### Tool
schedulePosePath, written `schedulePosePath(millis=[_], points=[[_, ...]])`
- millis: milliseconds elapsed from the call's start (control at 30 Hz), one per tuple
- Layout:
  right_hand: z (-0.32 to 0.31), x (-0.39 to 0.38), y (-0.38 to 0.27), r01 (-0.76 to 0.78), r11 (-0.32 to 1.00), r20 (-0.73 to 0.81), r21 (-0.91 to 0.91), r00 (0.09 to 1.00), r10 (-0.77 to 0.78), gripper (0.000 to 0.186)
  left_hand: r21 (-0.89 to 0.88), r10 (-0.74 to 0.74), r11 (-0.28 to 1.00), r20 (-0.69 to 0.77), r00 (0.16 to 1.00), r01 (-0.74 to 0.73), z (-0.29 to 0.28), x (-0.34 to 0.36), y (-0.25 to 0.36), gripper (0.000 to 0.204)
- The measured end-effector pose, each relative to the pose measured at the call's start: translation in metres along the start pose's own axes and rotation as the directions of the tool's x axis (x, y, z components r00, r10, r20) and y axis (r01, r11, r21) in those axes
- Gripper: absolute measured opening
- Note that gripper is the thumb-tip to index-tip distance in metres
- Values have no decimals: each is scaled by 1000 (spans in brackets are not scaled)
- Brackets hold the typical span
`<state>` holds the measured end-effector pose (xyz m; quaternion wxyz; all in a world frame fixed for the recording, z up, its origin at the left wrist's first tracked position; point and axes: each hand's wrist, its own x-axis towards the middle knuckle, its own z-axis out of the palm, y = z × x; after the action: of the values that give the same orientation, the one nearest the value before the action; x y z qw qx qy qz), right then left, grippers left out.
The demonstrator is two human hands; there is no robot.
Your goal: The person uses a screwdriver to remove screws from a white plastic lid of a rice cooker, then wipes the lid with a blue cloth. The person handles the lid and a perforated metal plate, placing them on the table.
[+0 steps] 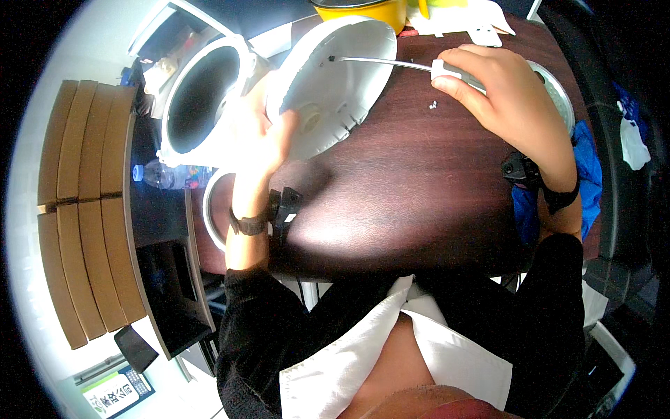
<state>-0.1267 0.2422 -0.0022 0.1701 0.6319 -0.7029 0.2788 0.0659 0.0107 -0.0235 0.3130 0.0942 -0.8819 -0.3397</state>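
Observation:
A white round plastic cover [349, 87] is tilted up over the dark wooden table, its hollow side facing right. My left hand [269, 136] grips it by the near-left edge, the thumb on the inner face. A screwdriver [391, 63] with a pale handle and thin metal shaft is held in my right hand [499, 87]. Its tip meets the inside of the cover at a small dark spot near the far-left part. Several tiny screws [433, 105] lie on the table, below the shaft. The fingertips of my left hand are hidden behind the cover.
A white appliance body [242, 59] with a dark round opening stands left of the cover. A plastic bottle [171, 176] lies nearby. At the back is a yellow pot [382, 12]; blue cloth [590, 174] sits by my right forearm. Cardboard boxes [91, 146] stand at far left.

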Motion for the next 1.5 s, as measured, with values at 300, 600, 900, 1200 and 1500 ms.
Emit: schedulePosePath(millis=[300,600,900,1200,1500], points=[[4,3,6,-35,992,12,117,999,33,28,0,-8,1000,39,999,8,-3,2,6,34],[13,1,11,-195,926,123,323,979,164,32,42,-9,999,17,1000,8,-2,1,4,36],[11,3,14,-397,826,388,399,890,241,30,91,-8,996,-1,1000,8,-4,0,-1,37],[13,3,13,-483,752,472,449,843,260,30,112,-83,990,-4,997,83,-4,-1,-7,39],[6,3,24,-305,882,307,358,931,198,41,221,-102,968,-99,990,122,-3,-6,-22,44]])
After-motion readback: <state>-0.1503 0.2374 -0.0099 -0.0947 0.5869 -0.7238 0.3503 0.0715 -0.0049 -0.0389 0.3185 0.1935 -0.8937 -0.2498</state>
